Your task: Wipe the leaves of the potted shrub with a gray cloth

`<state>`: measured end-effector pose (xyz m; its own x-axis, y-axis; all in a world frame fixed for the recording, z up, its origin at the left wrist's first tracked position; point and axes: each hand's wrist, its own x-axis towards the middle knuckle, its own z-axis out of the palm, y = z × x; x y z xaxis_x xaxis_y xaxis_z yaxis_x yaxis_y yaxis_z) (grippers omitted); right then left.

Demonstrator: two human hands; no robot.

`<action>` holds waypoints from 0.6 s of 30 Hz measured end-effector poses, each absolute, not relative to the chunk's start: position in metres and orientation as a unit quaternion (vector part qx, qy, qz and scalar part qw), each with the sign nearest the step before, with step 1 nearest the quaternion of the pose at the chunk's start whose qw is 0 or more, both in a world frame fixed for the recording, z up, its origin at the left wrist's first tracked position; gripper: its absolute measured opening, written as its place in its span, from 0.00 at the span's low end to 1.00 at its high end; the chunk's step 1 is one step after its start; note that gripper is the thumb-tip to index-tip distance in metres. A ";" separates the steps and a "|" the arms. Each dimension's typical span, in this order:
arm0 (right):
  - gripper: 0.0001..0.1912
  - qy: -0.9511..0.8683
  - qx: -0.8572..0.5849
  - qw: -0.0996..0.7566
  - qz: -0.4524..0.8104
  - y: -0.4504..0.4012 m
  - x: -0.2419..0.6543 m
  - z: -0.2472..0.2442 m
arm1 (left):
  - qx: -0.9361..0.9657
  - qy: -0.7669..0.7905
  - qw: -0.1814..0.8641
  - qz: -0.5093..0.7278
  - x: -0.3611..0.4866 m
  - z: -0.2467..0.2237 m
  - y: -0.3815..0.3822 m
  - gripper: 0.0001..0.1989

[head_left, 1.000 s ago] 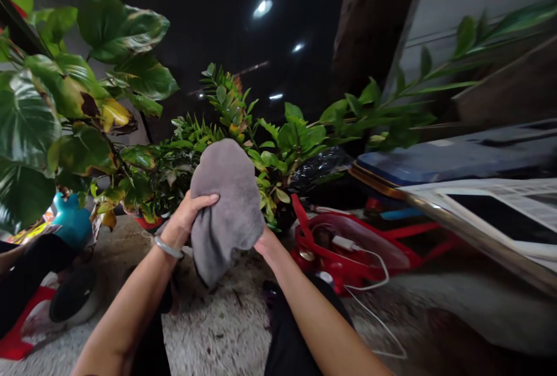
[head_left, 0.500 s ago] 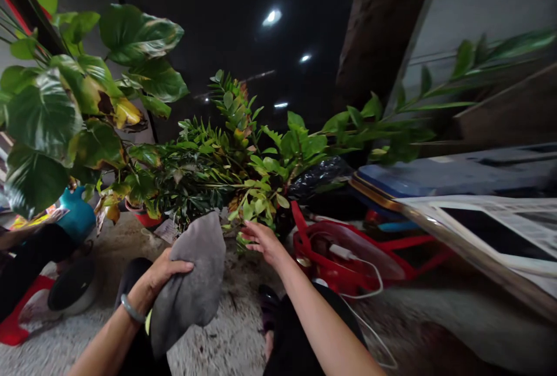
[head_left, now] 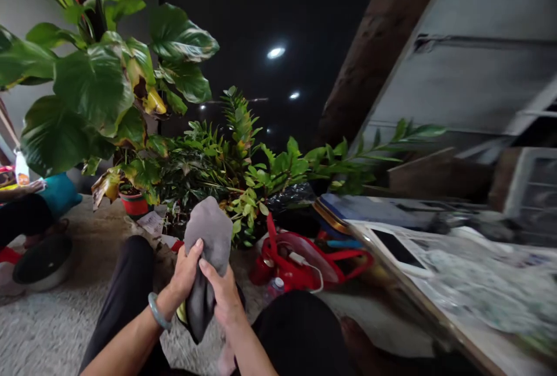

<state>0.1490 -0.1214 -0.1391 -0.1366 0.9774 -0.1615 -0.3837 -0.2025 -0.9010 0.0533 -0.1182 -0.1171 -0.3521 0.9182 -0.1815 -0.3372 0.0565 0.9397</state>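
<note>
A limp grey cloth piece (head_left: 209, 231) with a rounded top and a yellow-green patch low on its left side is held up in front of my knees. My left hand (head_left: 185, 271), with a pale bangle (head_left: 159, 311) at the wrist, grips its left side, thumb lying on the front. On the other side my right hand (head_left: 223, 295) is closed on the same cloth, its thumb close to the left one. Fingers behind the cloth are hidden, and so is its back.
Potted plants (head_left: 200, 155) stand ahead. To the right are a red bag (head_left: 300, 263) with a white cable, a bottle (head_left: 275, 288), and a table edge (head_left: 391, 271) bearing a white-framed tablet (head_left: 400, 248). At the left another person sits by a dark bowl (head_left: 43, 263).
My right hand has come in from the right, where it was open and apart, and now grips the cloth. The cloth is narrower and more folded. The view has shifted to the right.
</note>
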 end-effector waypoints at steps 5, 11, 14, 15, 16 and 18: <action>0.25 -0.386 -0.462 0.555 0.574 -0.130 0.158 -0.143 | 0.290 0.492 0.503 0.649 0.057 -0.119 -0.128 0.24; 0.23 -0.380 -0.488 0.545 0.567 -0.130 0.152 -0.129 | 0.257 0.489 0.487 0.676 0.058 -0.131 -0.120 0.23; 0.23 -0.358 -0.470 0.558 0.583 -0.114 0.156 -0.097 | 0.329 0.449 0.457 0.693 0.030 -0.133 -0.102 0.26; 0.23 -0.352 -0.460 0.577 0.576 -0.104 0.159 -0.081 | 0.336 0.450 0.435 0.704 0.016 -0.133 -0.094 0.25; 0.24 -0.349 -0.450 0.600 0.561 -0.093 0.161 -0.064 | 0.327 0.463 0.410 0.714 0.000 -0.133 -0.084 0.25; 0.24 -0.354 -0.422 0.649 0.525 -0.065 0.162 -0.031 | 0.286 0.514 0.378 0.715 -0.032 -0.135 -0.063 0.21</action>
<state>0.1624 -0.0650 -0.0308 0.1987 0.9799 0.0159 -0.3820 0.0924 -0.9195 -0.0322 -0.0633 -0.1347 -0.5514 0.8340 0.0205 -0.2474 -0.1869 0.9507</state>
